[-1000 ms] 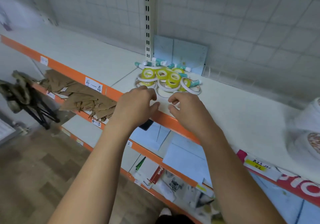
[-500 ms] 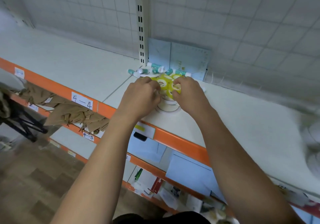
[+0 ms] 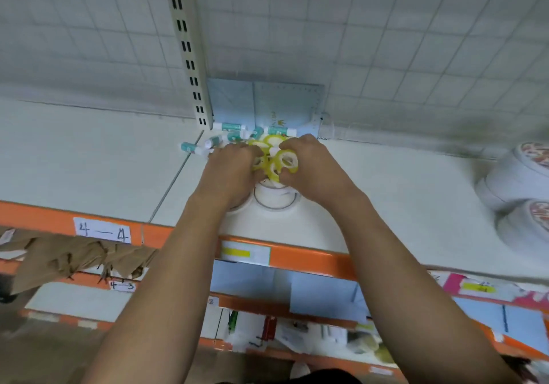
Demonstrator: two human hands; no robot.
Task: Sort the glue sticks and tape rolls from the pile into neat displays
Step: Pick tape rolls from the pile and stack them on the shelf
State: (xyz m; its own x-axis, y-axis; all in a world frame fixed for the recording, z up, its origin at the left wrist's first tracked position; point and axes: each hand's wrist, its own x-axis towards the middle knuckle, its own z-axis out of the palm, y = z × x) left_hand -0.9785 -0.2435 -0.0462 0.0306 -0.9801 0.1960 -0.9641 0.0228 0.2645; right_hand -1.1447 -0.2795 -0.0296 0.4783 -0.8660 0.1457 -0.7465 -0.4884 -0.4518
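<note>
Lower shelves [image 3: 297, 291]: blurred clutter of paper and packets, can't make out items; brown paper [image 3: 68, 260] hangs at left.
Shelf edge [image 3: 312, 260]: orange strip; handwritten tag [image 3: 102, 234] reads "4—4"; both forearms cross over it.
Shelf [image 3: 89, 160]: white top, holds the whole pile near its middle.
White tape rolls [image 3: 274, 198]: flat on shelf at front of pile, just below both hands, partly covered by them.
Left hand [image 3: 230, 169]: knuckles up, fingers curled down into pile's left side; tips hidden, so can't tell if it holds anything.
Right hand [image 3: 315, 166]: thumb under, fingers over the top, pinching a yellow roll.
Yellow tape rolls [image 3: 285, 160]: translucent yellow w/ white cores, bunched btwn the hands; count unclear, some hidden.
Glue sticks [image 3: 227, 126]: teal-and-white tubes w/ white caps, lying scattered behind and left of the rolls; print too small to read.
Blue card [image 3: 267, 104]: upright vs back wall, behind pile.
Post [image 3: 190, 56]: slotted upright, left of card.
Wire grid [image 3: 386, 42]: back panel.
White tubs [image 3: 517, 181]: far right, stacked, blurred, cut off by frame.
</note>
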